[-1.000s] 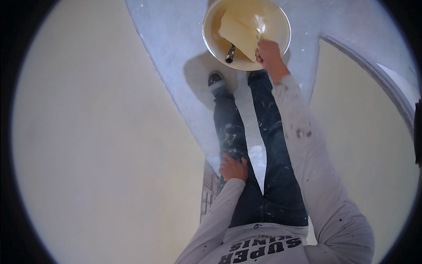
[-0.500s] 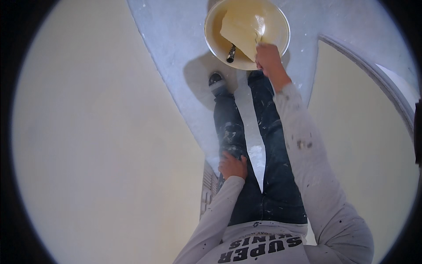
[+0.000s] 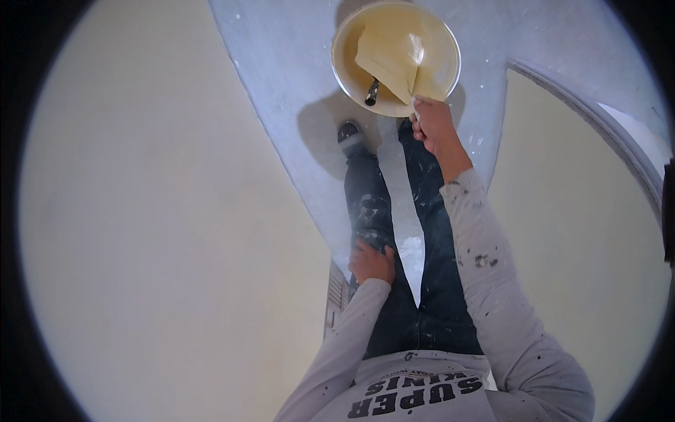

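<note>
A wide round bucket (image 3: pixel 453 77) holds smooth cream-coloured paste (image 3: pixel 390 53). Over its near rim, my right hand (image 3: pixel 432 123) is closed around the pale end of what looks like a putty knife (image 3: pixel 415 100); its blade is hard to make out against the paste. A second tool's dark, speckled handle (image 3: pixel 371 93) leans inside the bucket, left of that hand, its lower part hidden. Near my left knee, my left hand (image 3: pixel 373 264) lies on the dark trouser leg (image 3: pixel 369 197) with its fingers apart, holding nothing.
The bucket stands on a pale bluish, speckled floor (image 3: pixel 281 77) just beyond my feet. A broad cream wall (image 3: pixel 162 211) rises on the left. On the right is another cream wall surface (image 3: pixel 576 211) with a grey curved-looking edge (image 3: pixel 612 119). A slatted grey object (image 3: pixel 336 292) shows beside my left forearm.
My right hand has drawn back toward me, from over the paste to the bucket's near rim. My left hand stays on the leg.
</note>
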A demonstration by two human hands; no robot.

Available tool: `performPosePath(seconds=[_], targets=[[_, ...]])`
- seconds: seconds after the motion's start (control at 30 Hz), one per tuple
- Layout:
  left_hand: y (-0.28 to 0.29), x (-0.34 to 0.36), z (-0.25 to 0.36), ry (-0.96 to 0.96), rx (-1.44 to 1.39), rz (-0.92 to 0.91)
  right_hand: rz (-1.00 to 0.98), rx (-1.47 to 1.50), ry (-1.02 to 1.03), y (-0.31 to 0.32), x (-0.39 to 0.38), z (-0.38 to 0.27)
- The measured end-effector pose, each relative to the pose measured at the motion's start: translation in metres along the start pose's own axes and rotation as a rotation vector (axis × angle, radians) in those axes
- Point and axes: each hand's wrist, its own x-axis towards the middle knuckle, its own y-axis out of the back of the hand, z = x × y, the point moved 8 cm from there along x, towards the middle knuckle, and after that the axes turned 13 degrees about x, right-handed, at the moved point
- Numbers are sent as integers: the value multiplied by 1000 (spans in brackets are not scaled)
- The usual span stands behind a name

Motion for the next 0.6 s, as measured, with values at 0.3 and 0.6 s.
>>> performPosePath(seconds=[0.3,0.6], targets=[[41,11,-9,-24,59,132,-33,-198,170,12,65,3],[76,40,-59,-197,-108,68,-218,171,280,63,-231,-8]])
